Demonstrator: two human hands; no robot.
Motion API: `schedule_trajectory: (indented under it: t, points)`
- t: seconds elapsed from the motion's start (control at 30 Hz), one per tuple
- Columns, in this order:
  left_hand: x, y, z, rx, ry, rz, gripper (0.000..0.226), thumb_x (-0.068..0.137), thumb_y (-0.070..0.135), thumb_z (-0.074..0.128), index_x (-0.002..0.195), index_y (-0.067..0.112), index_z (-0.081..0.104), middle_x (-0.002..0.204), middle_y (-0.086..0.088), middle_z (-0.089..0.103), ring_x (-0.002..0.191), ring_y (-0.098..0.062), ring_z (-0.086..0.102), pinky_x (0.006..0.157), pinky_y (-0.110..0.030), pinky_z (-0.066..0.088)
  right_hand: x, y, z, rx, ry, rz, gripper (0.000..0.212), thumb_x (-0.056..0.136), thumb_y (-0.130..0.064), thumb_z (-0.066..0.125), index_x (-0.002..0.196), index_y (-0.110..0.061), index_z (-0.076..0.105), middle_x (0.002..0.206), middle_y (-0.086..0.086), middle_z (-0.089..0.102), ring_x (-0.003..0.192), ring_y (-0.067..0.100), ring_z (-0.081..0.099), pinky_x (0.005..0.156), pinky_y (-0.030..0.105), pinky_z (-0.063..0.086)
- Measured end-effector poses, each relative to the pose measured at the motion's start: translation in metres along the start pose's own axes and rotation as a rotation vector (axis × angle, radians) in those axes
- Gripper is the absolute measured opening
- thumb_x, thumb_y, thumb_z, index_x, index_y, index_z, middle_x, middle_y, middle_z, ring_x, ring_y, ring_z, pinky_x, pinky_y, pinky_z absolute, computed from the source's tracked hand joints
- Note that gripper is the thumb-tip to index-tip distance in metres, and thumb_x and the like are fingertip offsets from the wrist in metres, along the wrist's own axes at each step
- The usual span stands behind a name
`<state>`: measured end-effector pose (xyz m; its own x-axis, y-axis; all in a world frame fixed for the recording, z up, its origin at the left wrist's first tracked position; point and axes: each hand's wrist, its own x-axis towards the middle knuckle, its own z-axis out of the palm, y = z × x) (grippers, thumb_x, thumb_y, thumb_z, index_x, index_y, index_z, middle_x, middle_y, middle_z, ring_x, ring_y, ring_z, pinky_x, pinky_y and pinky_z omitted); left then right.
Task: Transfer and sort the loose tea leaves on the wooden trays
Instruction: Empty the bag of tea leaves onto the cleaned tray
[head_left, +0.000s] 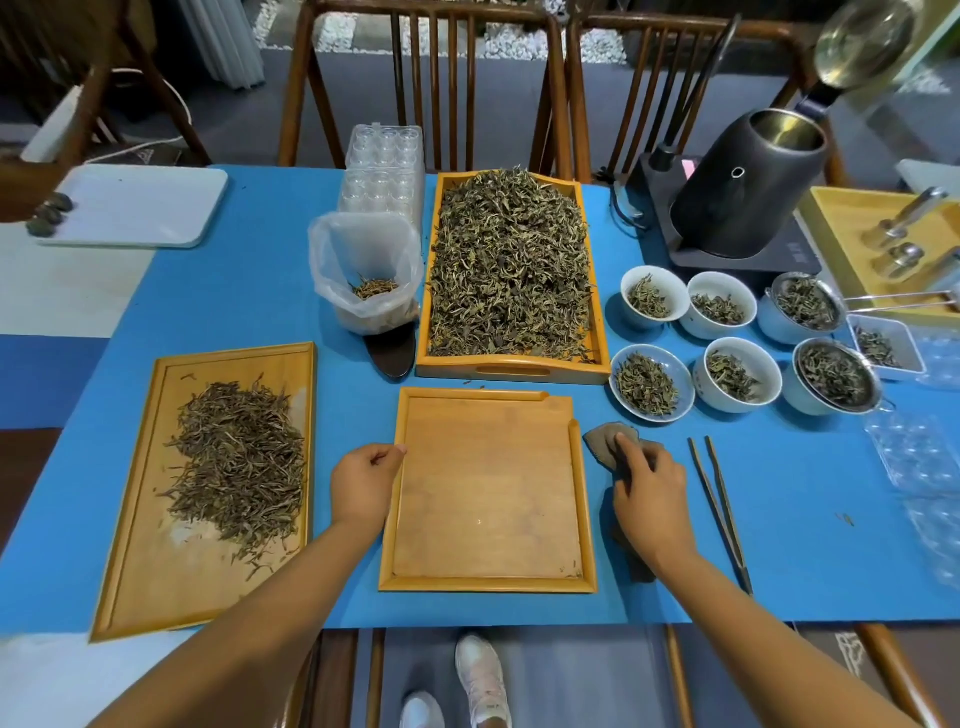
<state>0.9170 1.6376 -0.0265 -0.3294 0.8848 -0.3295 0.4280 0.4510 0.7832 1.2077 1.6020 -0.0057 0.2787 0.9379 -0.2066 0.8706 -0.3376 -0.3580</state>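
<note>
An empty square wooden tray (488, 571) lies in front of me on the blue cloth. My left hand (363, 483) pinches its left rim with thumb and fingers. My right hand (647, 493) rests on a dark brown scoop (605, 439) just right of that tray, fingers curled over it. A deep tray (511, 364) behind holds a big heap of green-brown tea leaves (511, 265). A flat tray (140, 587) at the left carries a pile of long dark tea leaves (239, 457).
A plastic-lined container (363, 275) with a few leaves stands left of the deep tray. Several white bowls (652, 384) and strainers with tea sit at the right, wooden tongs (719, 504) beside my right hand. A black kettle (748, 192) stands at the back right.
</note>
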Motion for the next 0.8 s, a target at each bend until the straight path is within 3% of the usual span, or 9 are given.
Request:
schedule_trajectory:
  t: [0.07, 0.17, 0.3, 0.43, 0.53, 0.6, 0.8]
  points:
    - [0.001, 0.003, -0.002, -0.032, 0.007, -0.021, 0.015, 0.088, 0.025, 0.062, 0.084, 0.012, 0.066, 0.076, -0.007, 0.062, 0.069, -0.018, 0.054, 0.059, -0.026, 0.040, 0.000, -0.002, -0.001, -0.052, 0.003, 0.010, 0.052, 0.089, -0.014, 0.051, 0.138, -0.021, 0.036, 0.132, 0.016, 0.042, 0.118, 0.032, 0.039, 0.094, 0.044, 0.041]
    - [0.006, 0.010, -0.008, -0.068, 0.030, -0.035, 0.023, 0.088, 0.025, 0.063, 0.099, 0.006, 0.068, 0.082, -0.004, 0.064, 0.073, -0.015, 0.057, 0.063, -0.025, 0.043, 0.003, -0.008, -0.005, -0.127, 0.041, 0.024, 0.048, 0.088, -0.020, 0.050, 0.135, -0.023, 0.038, 0.130, 0.014, 0.045, 0.116, 0.031, 0.042, 0.093, 0.043, 0.037]
    - [0.018, 0.025, -0.021, -0.067, 0.070, -0.028, 0.029, 0.088, 0.027, 0.064, 0.106, 0.005, 0.066, 0.093, -0.007, 0.063, 0.079, -0.017, 0.056, 0.067, -0.025, 0.040, 0.013, -0.025, -0.016, -0.144, 0.070, 0.015, 0.048, 0.090, -0.026, 0.048, 0.137, -0.022, 0.039, 0.130, 0.014, 0.047, 0.119, 0.032, 0.041, 0.094, 0.044, 0.035]
    - [0.031, 0.040, -0.038, -0.072, 0.095, 0.005, 0.031, 0.087, 0.028, 0.064, 0.111, 0.008, 0.062, 0.089, -0.007, 0.058, 0.074, -0.021, 0.056, 0.058, -0.026, 0.042, 0.028, -0.051, -0.030, -0.108, 0.073, -0.047, 0.051, 0.091, -0.027, 0.048, 0.140, -0.019, 0.037, 0.132, 0.014, 0.047, 0.122, 0.032, 0.040, 0.096, 0.044, 0.035]
    - [0.042, 0.049, -0.053, -0.041, 0.115, 0.032, 0.035, 0.085, 0.028, 0.066, 0.114, 0.011, 0.058, 0.093, -0.007, 0.054, 0.077, -0.025, 0.057, 0.064, -0.034, 0.049, 0.040, -0.075, -0.039, -0.015, 0.038, -0.159, 0.051, 0.092, -0.026, 0.048, 0.141, -0.018, 0.035, 0.135, 0.012, 0.046, 0.124, 0.030, 0.040, 0.099, 0.043, 0.035]
    - [0.050, 0.053, -0.062, -0.037, 0.134, 0.041, 0.037, 0.084, 0.027, 0.067, 0.115, 0.011, 0.056, 0.095, -0.006, 0.052, 0.077, -0.023, 0.055, 0.060, -0.030, 0.045, 0.048, -0.093, -0.042, 0.063, 0.009, -0.252, 0.051, 0.091, -0.021, 0.050, 0.140, -0.017, 0.036, 0.135, 0.010, 0.047, 0.124, 0.028, 0.041, 0.101, 0.039, 0.034]
    - [0.073, 0.062, -0.080, -0.059, 0.110, 0.052, 0.046, 0.079, 0.025, 0.073, 0.119, 0.011, 0.053, 0.110, -0.009, 0.055, 0.088, -0.023, 0.057, 0.068, -0.029, 0.041, 0.073, -0.145, -0.038, 0.183, -0.076, -0.380, 0.053, 0.092, -0.023, 0.050, 0.142, -0.020, 0.033, 0.137, 0.005, 0.045, 0.127, 0.021, 0.039, 0.103, 0.034, 0.033]
